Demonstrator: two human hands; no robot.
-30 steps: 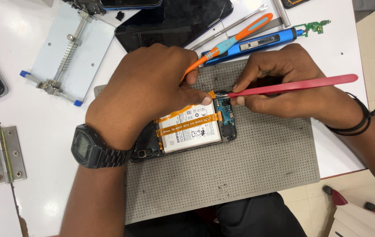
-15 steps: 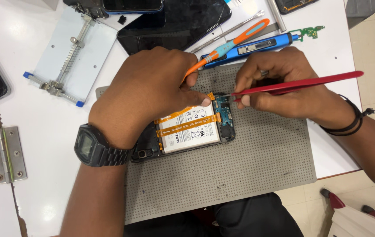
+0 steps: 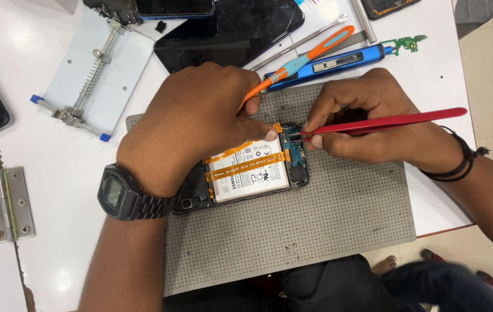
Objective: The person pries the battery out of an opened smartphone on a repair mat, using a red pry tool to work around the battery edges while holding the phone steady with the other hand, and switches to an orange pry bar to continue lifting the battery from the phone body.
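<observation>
An opened phone [image 3: 246,176] with a white battery and orange flex cables lies on a grey perforated mat [image 3: 316,225]. My left hand [image 3: 200,124], with a black wristwatch, presses down on the phone's upper half; an orange-and-blue tool [image 3: 298,58] sticks out from between its fingers. My right hand [image 3: 373,124] pinches red tweezers [image 3: 385,123] whose tips touch the small circuit board at the phone's right end, close to my left thumb.
A blue electric screwdriver [image 3: 333,60] and a small green circuit board [image 3: 408,43] lie behind the mat. A black phone screen [image 3: 229,29], a white clamp jig [image 3: 93,69] and a metal hinge [image 3: 7,202] lie on the white table.
The tweezers' tips have shifted slightly left and down onto the phone's small board. My left hand holds its place on the phone.
</observation>
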